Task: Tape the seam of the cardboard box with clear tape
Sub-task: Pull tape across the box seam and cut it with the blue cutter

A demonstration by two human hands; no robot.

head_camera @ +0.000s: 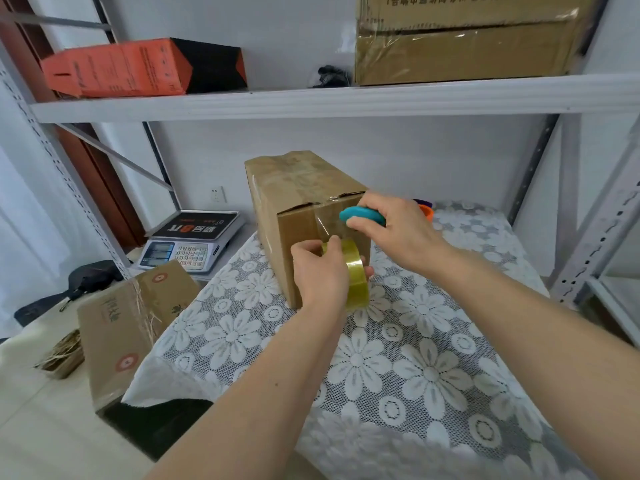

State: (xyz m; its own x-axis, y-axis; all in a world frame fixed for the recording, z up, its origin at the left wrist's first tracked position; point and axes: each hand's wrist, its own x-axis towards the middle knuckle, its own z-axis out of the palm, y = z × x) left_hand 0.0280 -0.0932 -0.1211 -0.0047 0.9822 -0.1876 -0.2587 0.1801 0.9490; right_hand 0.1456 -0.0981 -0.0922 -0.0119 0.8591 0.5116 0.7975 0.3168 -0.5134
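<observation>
A brown cardboard box (277, 195) stands on the lace-covered table (433, 358). A strip of clear tape (323, 223) runs over its top edge and down the near face. My left hand (318, 271) grips the yellowish roll of clear tape (356, 275) against the lower part of that face. My right hand (398, 230) holds a small teal tool (360, 214) pressed near the taped top edge of the box.
A digital scale (194, 240) sits left of the box. Another cardboard box (135, 323) with straw stands on the floor at the left. The shelf above holds an orange-and-black box (138, 67) and a large carton (464, 43). A metal rack upright (595, 237) stands at the right.
</observation>
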